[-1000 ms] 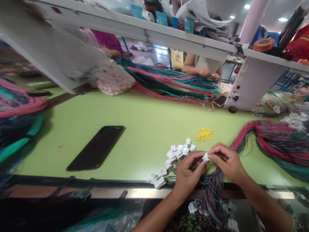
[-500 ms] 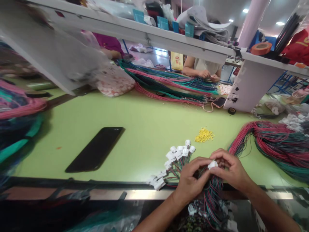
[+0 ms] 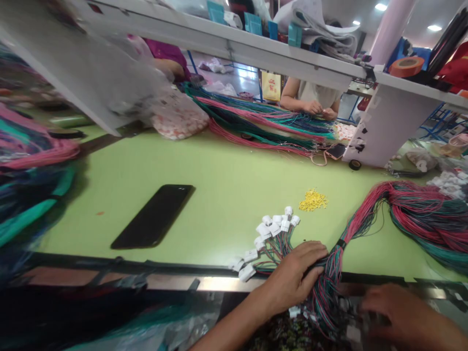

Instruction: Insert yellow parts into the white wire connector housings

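My left hand (image 3: 302, 273) is closed around thin wires at the table's front edge. White connectors (image 3: 274, 225) on the ends of these wires fan out on the table to its left. Beside its fingertips, a bundle of pink, green and dark wires (image 3: 331, 273), wrapped with a black band (image 3: 341, 243), hangs down over the edge. My right hand (image 3: 391, 307) is low, below the table edge, near the hanging wire ends and a white connector (image 3: 353, 333). Motion smears its fingers, so what they hold, if anything, cannot be made out.
A pile of small yellow pieces (image 3: 313, 200) and a black phone (image 3: 153, 217) lie on the green table (image 3: 219, 195). More wire bundles (image 3: 427, 214) lie right and left. Behind stand a shelf (image 3: 256, 48) and a bag of small parts (image 3: 179, 114); a co-worker's hands (image 3: 321, 110) show beyond.
My right hand has left the white connector that both hands were at and dropped down to the right, below the table edge. My left hand stays on the wires. The view has shifted slightly.
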`<move>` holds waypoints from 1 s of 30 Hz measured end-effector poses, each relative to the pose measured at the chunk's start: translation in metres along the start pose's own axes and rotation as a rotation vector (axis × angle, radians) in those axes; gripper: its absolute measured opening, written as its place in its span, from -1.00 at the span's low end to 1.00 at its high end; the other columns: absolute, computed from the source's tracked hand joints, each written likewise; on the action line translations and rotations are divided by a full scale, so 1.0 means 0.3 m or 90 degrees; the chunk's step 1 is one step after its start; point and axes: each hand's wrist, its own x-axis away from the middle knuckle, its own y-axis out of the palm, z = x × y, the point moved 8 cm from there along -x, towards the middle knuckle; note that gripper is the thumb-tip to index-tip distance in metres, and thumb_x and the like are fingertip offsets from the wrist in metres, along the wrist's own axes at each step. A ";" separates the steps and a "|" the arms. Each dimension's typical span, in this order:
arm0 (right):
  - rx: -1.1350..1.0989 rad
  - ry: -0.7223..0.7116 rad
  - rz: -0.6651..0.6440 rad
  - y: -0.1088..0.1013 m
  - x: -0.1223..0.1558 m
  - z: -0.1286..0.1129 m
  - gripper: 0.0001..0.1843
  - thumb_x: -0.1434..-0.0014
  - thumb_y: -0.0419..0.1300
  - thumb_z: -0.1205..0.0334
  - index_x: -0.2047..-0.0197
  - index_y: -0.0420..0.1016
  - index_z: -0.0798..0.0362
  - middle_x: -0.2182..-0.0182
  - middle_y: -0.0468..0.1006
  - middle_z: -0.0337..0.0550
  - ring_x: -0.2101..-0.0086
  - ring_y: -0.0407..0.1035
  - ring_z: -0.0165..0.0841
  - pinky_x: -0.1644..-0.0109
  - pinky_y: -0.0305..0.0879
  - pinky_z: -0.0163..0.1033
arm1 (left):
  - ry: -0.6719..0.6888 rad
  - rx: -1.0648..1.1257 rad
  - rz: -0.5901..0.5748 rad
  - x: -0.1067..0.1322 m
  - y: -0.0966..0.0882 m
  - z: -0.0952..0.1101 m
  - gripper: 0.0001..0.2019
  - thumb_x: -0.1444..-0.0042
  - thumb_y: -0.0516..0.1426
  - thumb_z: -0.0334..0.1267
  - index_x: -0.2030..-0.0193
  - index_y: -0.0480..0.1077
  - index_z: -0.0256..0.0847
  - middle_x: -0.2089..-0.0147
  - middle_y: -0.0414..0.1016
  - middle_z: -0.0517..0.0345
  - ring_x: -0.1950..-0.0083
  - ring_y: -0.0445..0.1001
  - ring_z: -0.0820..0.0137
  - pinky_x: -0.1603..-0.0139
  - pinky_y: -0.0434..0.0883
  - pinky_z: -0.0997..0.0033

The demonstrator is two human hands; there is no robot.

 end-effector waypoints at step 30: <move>-0.579 -0.045 0.012 -0.052 -0.407 -0.093 -0.64 -0.26 0.18 -0.11 0.26 0.23 0.01 0.50 0.44 -0.32 0.49 0.37 -0.43 0.31 0.31 -0.27 | -0.365 0.646 0.146 0.270 -0.007 -0.106 -0.46 0.04 0.44 -0.15 -0.12 0.50 0.01 -0.18 0.55 -0.13 -0.18 0.51 0.04 -0.24 0.37 -0.07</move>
